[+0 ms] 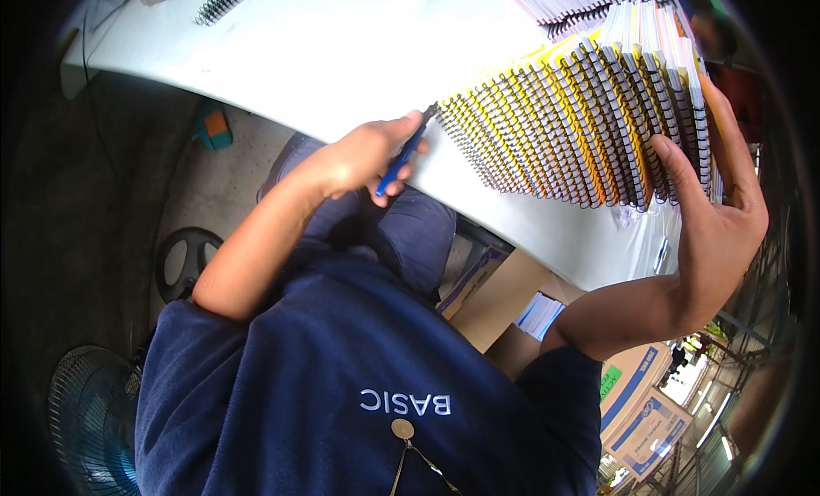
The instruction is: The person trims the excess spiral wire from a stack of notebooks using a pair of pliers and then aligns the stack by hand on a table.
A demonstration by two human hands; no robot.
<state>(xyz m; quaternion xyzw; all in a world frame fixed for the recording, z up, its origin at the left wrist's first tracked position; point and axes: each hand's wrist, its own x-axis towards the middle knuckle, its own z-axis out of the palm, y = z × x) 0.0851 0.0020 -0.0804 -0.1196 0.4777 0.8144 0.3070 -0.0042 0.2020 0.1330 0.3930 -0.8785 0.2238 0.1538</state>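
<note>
Dozens of spiral-bound notebooks [581, 129] are lying fanned in an overlapping row on the white table [342, 52], their black wire spines facing the person. The right hand [717, 214] is spreading open against the far end of the row, fingers [679, 167] pressing on the last covers and bracing the whole fan; it is flat against them rather than closed round anything. The left hand [363, 158] is clamping a blue-handled tool [400, 165], its dark tip touching the spine of the nearest notebook at the row's near end. I cannot tell whether it is a cutter or pliers.

It looks as if the wire ends are being worked one spine at a time, starting from the near end, with most of the row not yet reached. Moving on would call for shifting the tip to the neighbouring spine while the right hand is keeping the fan from sliding. A loose wire coil [224, 2] is lying well apart at the table's far edge, and cardboard boxes [636, 402] are sitting below it.
</note>
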